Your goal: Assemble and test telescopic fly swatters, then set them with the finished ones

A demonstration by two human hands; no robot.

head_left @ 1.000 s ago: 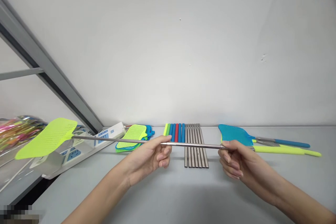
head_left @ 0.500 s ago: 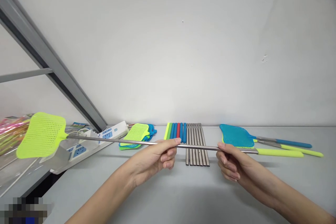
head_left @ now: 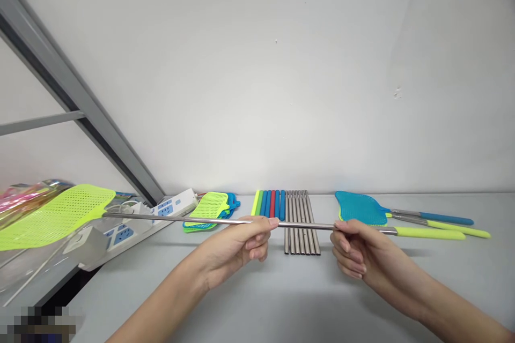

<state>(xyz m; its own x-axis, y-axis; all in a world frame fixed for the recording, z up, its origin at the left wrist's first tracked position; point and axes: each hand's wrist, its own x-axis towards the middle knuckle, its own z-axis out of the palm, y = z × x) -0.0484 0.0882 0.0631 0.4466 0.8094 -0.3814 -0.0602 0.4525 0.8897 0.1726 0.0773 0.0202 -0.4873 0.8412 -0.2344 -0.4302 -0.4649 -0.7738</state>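
A fly swatter [head_left: 306, 225] with a long metal rod, a yellow-green mesh head on the left and a yellow-green grip on the right is held level above the table. My left hand [head_left: 241, 244] is closed on the rod near its middle, thumb on top. Nearer the grip, my right hand [head_left: 358, 252] pinches the same rod. Behind the rod lie a row of metal tubes [head_left: 300, 241], a row of coloured grip sleeves [head_left: 268, 204] and a pile of loose swatter heads [head_left: 207, 209].
Two complete swatters, with a blue head [head_left: 358, 208] on top, lie on the right of the grey table [head_left: 281, 305]. White power strips [head_left: 161, 214] with plugs stand at the left, beside plastic-wrapped items [head_left: 32, 193]. A metal frame post [head_left: 100, 118] slants down at the left; a wall rises behind.
The swatter's yellow-green head has turned, now tilted flatter and reaching the left picture edge. Both hands keep their hold on the rod in nearly the same place.
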